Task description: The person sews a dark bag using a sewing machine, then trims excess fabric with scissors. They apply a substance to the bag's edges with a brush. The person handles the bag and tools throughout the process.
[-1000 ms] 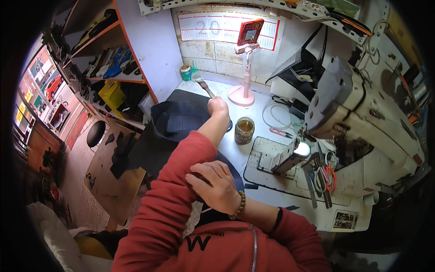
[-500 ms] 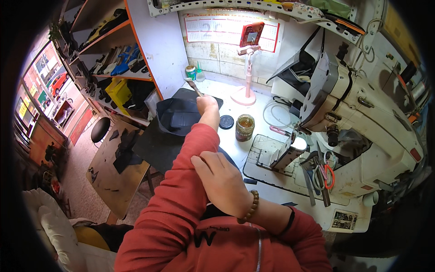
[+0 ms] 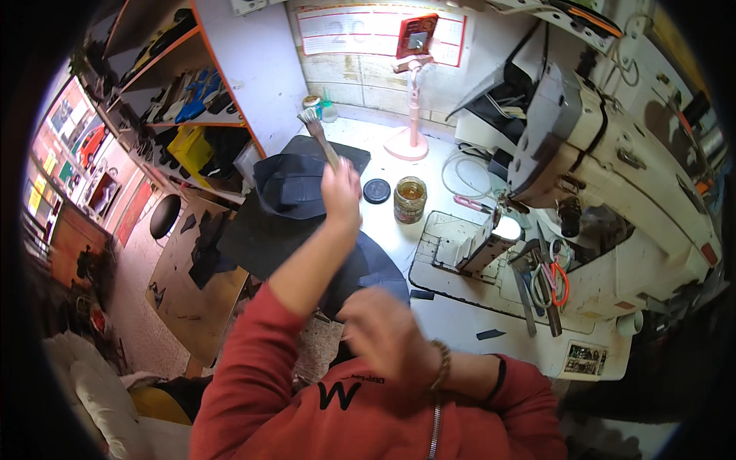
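My left hand [image 3: 342, 192] is closed round the handle of a flat brush [image 3: 319, 136], its pale bristles pointing up and away. That arm is bare up to the elbow, where the red sleeve [image 3: 264, 330] is bunched. My right hand [image 3: 387, 333], with a beaded bracelet at the wrist, is in front of my chest and smeared by motion. Its fingers look partly bent, but I cannot tell whether they are closed. Left of the brush hand lies a black folded piece [image 3: 291, 186], like leather, on a dark sheet. An open glass jar [image 3: 410, 201] of amber stuff stands beside its black lid [image 3: 377, 191].
A sewing machine [image 3: 590, 169] fills the right side, with scissors [image 3: 553, 284] and tools on its bed. A pink phone stand [image 3: 414, 115] stands at the back. Shelves with shoes [image 3: 192, 100] rise at the left, above a low wooden board [image 3: 180, 284] holding black scraps.
The left sleeve has gone from the wrist up to the elbow. My right hand has come off that sleeve and moved lower. The brush is now held more upright, nearer to me.
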A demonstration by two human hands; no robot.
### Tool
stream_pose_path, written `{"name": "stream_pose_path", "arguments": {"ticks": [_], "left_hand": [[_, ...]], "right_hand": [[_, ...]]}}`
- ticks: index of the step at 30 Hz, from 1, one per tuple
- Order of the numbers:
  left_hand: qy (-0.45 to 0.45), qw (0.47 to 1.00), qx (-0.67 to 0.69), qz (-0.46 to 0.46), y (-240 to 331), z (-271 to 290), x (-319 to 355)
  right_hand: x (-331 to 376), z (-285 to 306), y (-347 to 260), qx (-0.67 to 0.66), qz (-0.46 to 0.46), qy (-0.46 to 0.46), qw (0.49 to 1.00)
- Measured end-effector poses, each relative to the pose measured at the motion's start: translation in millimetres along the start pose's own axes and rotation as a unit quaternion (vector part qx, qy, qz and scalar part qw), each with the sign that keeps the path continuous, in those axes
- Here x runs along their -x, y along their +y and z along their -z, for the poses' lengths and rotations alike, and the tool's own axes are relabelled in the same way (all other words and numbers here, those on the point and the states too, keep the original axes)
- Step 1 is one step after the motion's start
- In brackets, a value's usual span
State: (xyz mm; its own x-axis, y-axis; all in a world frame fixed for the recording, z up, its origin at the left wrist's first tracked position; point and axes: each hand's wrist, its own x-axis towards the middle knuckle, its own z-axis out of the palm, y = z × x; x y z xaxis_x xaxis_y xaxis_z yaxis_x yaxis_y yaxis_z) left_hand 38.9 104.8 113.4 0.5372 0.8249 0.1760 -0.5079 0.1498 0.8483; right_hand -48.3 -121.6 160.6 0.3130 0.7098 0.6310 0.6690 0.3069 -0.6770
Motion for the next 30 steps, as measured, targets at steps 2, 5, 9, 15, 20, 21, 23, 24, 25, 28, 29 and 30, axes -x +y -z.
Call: {"name": "stream_pose_path", "arguments": {"ticks": [2, 5, 9, 15, 20, 21, 23, 24, 25, 28, 29, 30], "left_hand": [[-0.078, 0.995, -0.016, 0.054, 17.6, 3.0, 89.9], [-0.318, 0.913, -0.236, 0.095, 30.0, 13.5, 180.3], [-0.542, 0.743, -0.289, 0.265, 14.4, -12.0, 222.8], [-0.409, 0.842, -0.348, -0.049, 35.4, 30.0, 190.4], [0.057, 0.941, -0.33, -0.049, 30.6, 152.7, 157.0], [0.137, 0.936, -0.325, 0.008, 23.8, 170.7, 163.9], [0.226, 0.924, -0.271, 0.143, 15.3, 197.8, 165.1], [0.211, 0.939, -0.248, 0.11, 11.5, 203.9, 161.5], [0.219, 0.936, -0.249, 0.119, 9.5, 205.9, 162.9], [0.203, 0.928, -0.29, 0.113, 9.8, 199.2, 171.3], [0.192, 0.918, -0.334, 0.096, 10.9, 194.5, 177.0], [0.142, 0.923, -0.348, 0.079, 11.2, 188.4, 179.6]], "right_hand": [[9.6, 18.5, 25.7, -0.065, -0.125, 0.096, 0.985], [50.2, 31.2, 46.1, -0.228, -0.265, 0.091, 0.933], [129.8, 28.7, 39.1, -0.407, -0.294, 0.268, 0.822], [231.3, 172.8, -82.6, 0.056, -0.291, 0.562, 0.772], [400.1, 214.3, -123.0, 0.353, -0.355, 0.653, 0.568], [443.8, 200.0, -95.9, 0.392, -0.481, 0.535, 0.573], [523.4, 146.2, -46.2, 0.484, -0.69, 0.082, 0.532], [550.2, 128.6, -27.1, 0.496, -0.67, -0.06, 0.55], [565.4, 119.2, -14.0, 0.518, -0.619, -0.12, 0.577], [533.8, 133.6, -15.0, 0.521, -0.58, 0.108, 0.618], [501.9, 148.4, -25.2, 0.447, -0.565, 0.357, 0.594], [463.3, 153.0, -30.7, 0.409, -0.55, 0.396, 0.611]]}}
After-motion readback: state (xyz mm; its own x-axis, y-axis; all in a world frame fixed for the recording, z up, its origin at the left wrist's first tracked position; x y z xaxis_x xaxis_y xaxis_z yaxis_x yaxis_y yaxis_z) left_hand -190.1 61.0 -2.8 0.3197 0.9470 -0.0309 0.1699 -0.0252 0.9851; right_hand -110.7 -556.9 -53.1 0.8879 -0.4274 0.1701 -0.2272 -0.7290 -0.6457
